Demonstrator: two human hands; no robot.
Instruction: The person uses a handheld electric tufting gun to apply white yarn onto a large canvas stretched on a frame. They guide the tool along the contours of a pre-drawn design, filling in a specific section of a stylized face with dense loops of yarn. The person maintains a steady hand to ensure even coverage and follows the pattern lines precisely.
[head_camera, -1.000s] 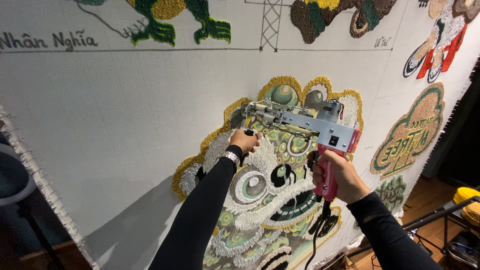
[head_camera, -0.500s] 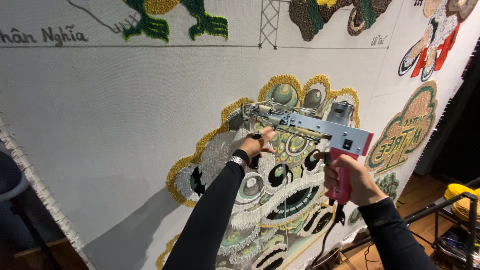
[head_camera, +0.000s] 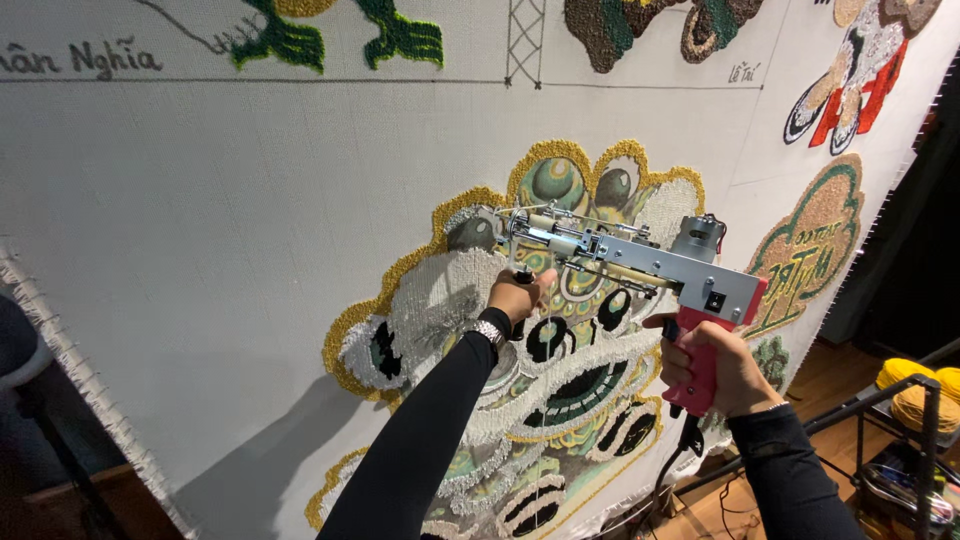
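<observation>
A silver tufting gun (head_camera: 640, 262) with a red grip is held up against a stretched white cloth (head_camera: 220, 220). My left hand (head_camera: 517, 296) grips the gun's front handle, a watch on its wrist. My right hand (head_camera: 712, 365) is closed around the red rear grip, from which a black cord hangs. The gun's tip rests on the upper part of a tufted lion-head design (head_camera: 520, 340) in gold, white, green and black.
Other tufted figures sit on the cloth: a green one (head_camera: 330, 35) at the top, a red and white one (head_camera: 850, 70) at the upper right, a round green-edged badge (head_camera: 810, 250) to the right. Yellow yarn cones (head_camera: 915, 395) and a black rack stand at the lower right.
Both hands and the gun have shifted a little to the right across the design, and the camera has tilted so the cloth's top row sits higher in view.
</observation>
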